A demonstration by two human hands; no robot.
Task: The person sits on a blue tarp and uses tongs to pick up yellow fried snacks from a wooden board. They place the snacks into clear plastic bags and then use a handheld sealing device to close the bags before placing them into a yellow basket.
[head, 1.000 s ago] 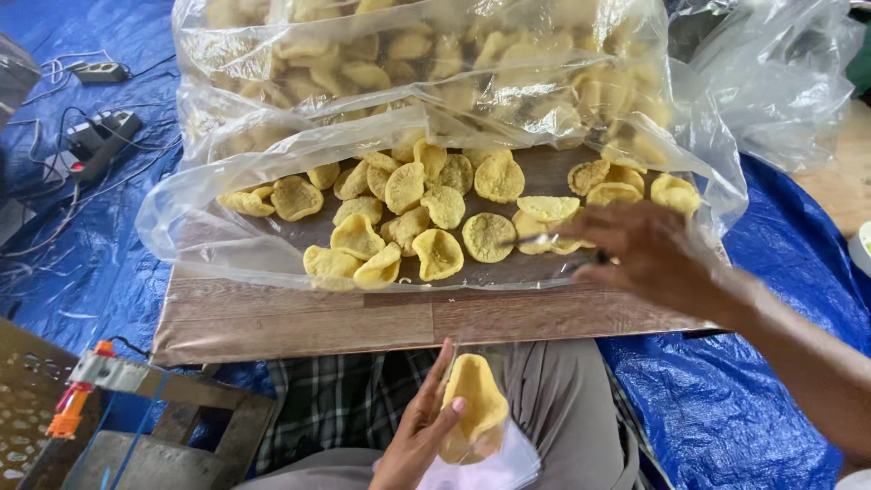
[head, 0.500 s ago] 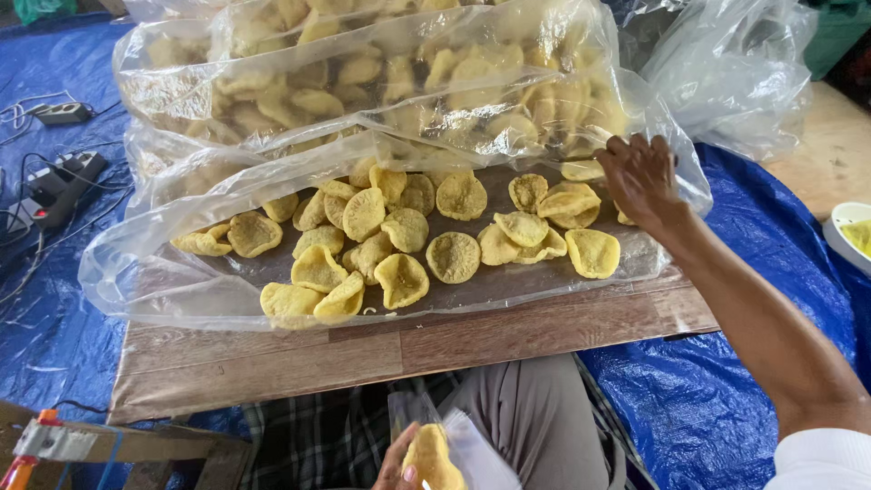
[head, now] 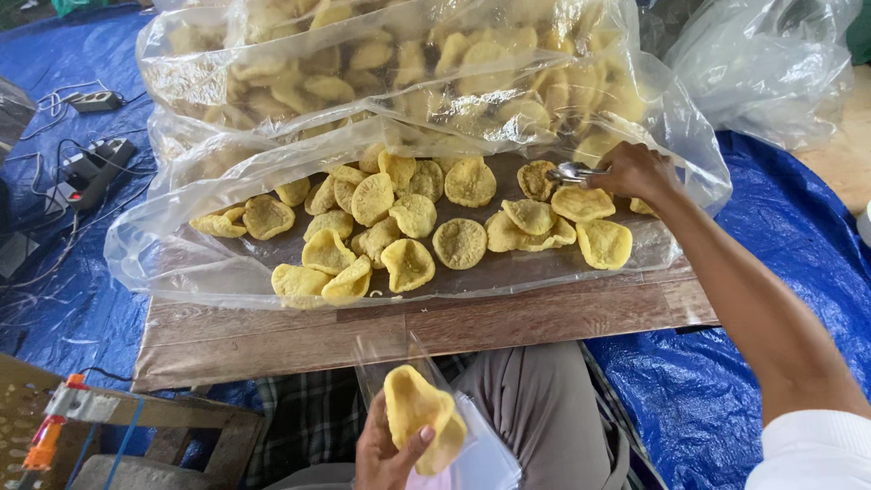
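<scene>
The right hand (head: 638, 171) reaches out over the far right part of the wooden board (head: 426, 327), fingers curled closed around a pair of metal tongs (head: 570, 171). The tips of the tongs point left and sit just beside a round yellow cracker (head: 537, 180) at the far edge of the spread; whether they actually grip it cannot be told. The forearm runs back to the near right corner, ending in a white sleeve (head: 817, 452).

The left hand (head: 388, 449) is low at the near edge, above the lap, closed on a small stack of yellow crackers (head: 419, 416) pinched between thumb and fingers. A small clear plastic bag (head: 481, 458) lies just under and to the right of that stack, touching the hand.

Between the two hands, many more crackers (head: 408, 227) lie scattered on a clear plastic sheet (head: 181, 263) spread over the board. Beyond them, at the far side, stand large clear bags (head: 381, 73) stuffed with the same crackers, and another crumpled clear bag (head: 762, 63) sits at far right.

Everything rests on a blue tarpaulin (head: 780, 272). At far left lie power strips (head: 91, 163) with tangled cables. At the near left corner is a wooden frame (head: 136, 426) with a metal part and an orange-handled piece on it.
</scene>
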